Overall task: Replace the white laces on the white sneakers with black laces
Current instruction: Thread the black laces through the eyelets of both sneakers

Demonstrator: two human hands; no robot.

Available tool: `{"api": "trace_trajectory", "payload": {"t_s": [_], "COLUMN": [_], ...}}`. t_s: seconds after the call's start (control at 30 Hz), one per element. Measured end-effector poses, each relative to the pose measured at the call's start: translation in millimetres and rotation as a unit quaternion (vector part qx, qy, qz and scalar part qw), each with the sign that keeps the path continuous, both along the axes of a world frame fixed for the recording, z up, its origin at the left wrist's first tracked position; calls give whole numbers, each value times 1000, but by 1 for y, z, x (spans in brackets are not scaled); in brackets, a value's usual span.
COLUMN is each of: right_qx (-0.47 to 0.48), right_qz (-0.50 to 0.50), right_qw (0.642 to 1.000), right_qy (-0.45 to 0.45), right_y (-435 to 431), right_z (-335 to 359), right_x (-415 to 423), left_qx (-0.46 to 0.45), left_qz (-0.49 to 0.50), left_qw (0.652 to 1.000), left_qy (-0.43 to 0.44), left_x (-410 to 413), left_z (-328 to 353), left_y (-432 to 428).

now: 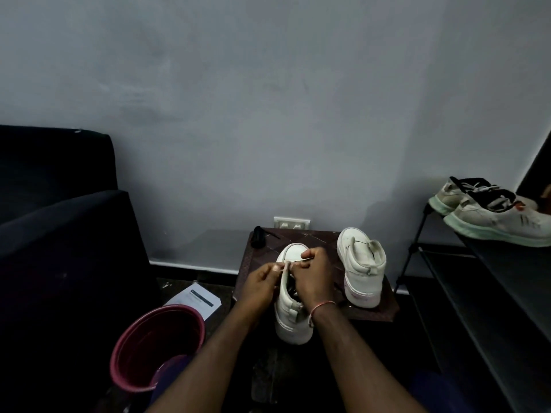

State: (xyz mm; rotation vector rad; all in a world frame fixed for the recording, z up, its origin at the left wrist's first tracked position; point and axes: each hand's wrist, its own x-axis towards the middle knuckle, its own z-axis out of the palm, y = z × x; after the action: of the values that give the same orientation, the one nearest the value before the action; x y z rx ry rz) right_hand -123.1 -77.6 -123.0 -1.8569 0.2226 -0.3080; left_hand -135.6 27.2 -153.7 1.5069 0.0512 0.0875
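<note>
Two white sneakers stand on a small dark table. The near sneaker points away from me, heel toward me. My left hand pinches a white lace at its left eyelet side. My right hand curls over the tongue and pinches a thin white lace end near the toe. The second sneaker stands to the right, untouched. A bundle of black laces lies at the table's far left corner.
A maroon bucket sits on the floor at lower left beside a sheet of paper. A dark sofa fills the left. On the right, a black rack holds another worn pair of sneakers. A wall socket is behind the table.
</note>
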Motion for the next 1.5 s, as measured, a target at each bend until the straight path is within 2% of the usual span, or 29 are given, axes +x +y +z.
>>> {"api": "trace_trajectory", "payload": {"t_s": [0.13,0.3,0.4,0.47,0.5,0.57,0.6,0.63,0.67,0.7,0.73,0.8,0.83,0.9,1.0,1.07,1.17,1.27,1.3,1.33,1.37,1.4,1.43,1.47,1.5], "right_qx": [-21,-21,-65,-79,-83,-94,-108,-127,-147,-169,-185,-206,-219,-263,-315,-314,-192,-90,-78,-68,-60,-53,-49,-47,-48], "right_qz": [14,118,131,125,119,113,113,112,106,96,85,71,68,58,41,39,57,65,63,61,58,59,61,64,65], "right_qw": [999,993,989,989,989,989,988,985,983,981,979,976,973,961,946,946,976,989,991,992,993,993,994,994,994], "right_qy": [-25,-6,-4,-4,-4,-11,-13,-14,-12,-8,-2,13,27,57,71,69,82,95,92,89,86,83,80,79,78], "right_y": [-3,-14,-14,-12,-11,-11,-11,-11,-12,-13,-13,-13,-13,-14,-17,-17,-19,-19,-19,-18,-18,-18,-17,-16,-16], "right_z": [-3,-2,-9,-9,-8,-7,-8,-8,-9,-9,-9,-8,-7,-4,2,2,1,-2,-4,-5,-6,-8,-9,-9,-9], "right_x": [-2,-6,-6,-6,-6,-7,-8,-9,-10,-11,-12,-14,-16,-17,-20,-19,-16,-11,-10,-10,-11,-11,-12,-12,-12], "left_qx": [27,56,49,-29,-101,-251,-269,-238,-141,-10,155,410,472,499,471,463,489,523,504,438,303,116,-81,-238,-332], "left_qz": [2,9,37,61,77,101,110,112,110,94,59,-34,-56,-63,-74,-76,-70,-70,-70,-65,-61,-51,-41,-43,-45], "left_qw": [1000,998,998,997,991,962,957,965,983,994,983,906,874,857,871,875,863,843,855,892,948,990,994,969,942], "left_qy": [-1,-9,22,43,46,31,14,-6,-31,-57,-83,-96,-98,-107,-119,-121,-109,-107,-101,-91,-79,-67,-55,-45,-37], "left_x": [6,8,9,10,10,14,17,16,16,16,17,20,20,21,21,20,19,19,17,16,13,9,7,8,8], "left_z": [5,9,14,26,37,56,62,67,66,62,53,37,33,34,37,34,33,33,35,37,43,51,59,67,73], "left_y": [-2,-9,-10,-10,-11,-5,1,5,9,12,14,14,13,10,10,9,11,17,17,19,19,19,20,22,22]}}
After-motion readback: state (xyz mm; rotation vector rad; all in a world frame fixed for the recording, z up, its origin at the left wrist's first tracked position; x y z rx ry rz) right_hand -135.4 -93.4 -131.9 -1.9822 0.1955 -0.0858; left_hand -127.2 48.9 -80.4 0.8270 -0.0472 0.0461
